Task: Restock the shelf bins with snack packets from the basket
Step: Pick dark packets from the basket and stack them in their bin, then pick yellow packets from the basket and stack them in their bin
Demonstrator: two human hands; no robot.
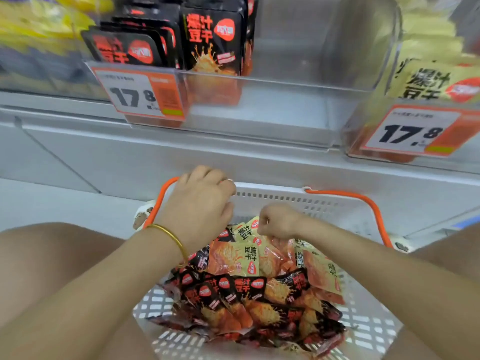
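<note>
The right hand is curled tight and pinches the pale packets at the top of the pile. The left hand, with a gold bangle on its wrist, is curled at the far rim of the white basket. I cannot tell if it holds the rim. Black packets lie in the near part of the basket. Above, on the shelf, a clear bin has black packs standing at its left side.
</note>
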